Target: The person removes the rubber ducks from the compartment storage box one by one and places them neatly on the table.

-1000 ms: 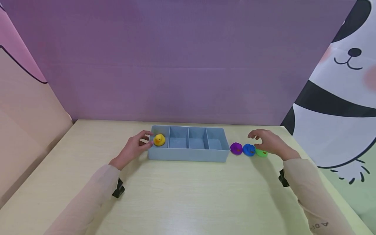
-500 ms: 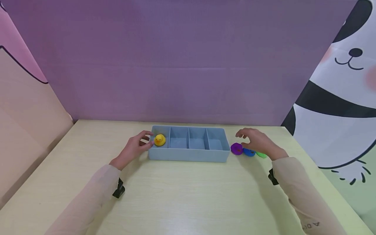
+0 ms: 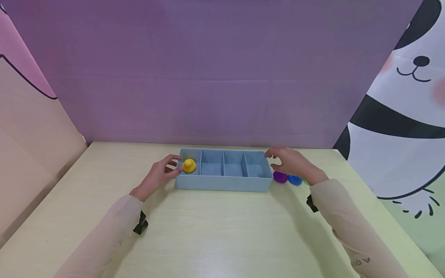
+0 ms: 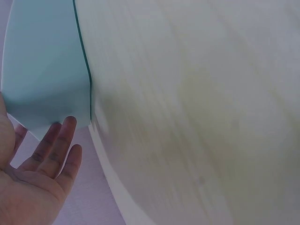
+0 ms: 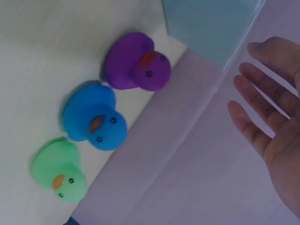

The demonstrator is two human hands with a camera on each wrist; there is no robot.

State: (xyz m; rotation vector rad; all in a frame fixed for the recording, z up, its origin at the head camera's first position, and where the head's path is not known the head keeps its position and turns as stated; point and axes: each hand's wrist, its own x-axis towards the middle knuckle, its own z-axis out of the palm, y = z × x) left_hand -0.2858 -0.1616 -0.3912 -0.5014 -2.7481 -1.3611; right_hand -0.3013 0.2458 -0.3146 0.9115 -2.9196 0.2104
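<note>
A pale blue box (image 3: 222, 183) with several compartments stands on the table, a yellow rubber duck (image 3: 189, 165) in its leftmost compartment. My left hand (image 3: 160, 173) is at the box's left end, thumb and fingertips against it; in the left wrist view its fingers (image 4: 61, 145) are fairly straight against the end wall. My right hand (image 3: 290, 164) holds nothing and is over the box's right end, fingers apart and slightly bent. Under it, three rubber ducks stand in a row: purple (image 5: 136, 63), blue (image 5: 96, 117) and green (image 5: 61, 171). In the head view the hand partly hides them.
The wooden table (image 3: 215, 231) ends at a purple backdrop (image 3: 208, 77) close behind the box. A panda picture (image 3: 396, 162) covers the right side. A black wrist camera (image 3: 140, 223) sits at the left cuff.
My right hand has moved left, from above the green and blue ducks, past the purple one, to the box's right end. The left hand, the box and the ducks have stayed put.
</note>
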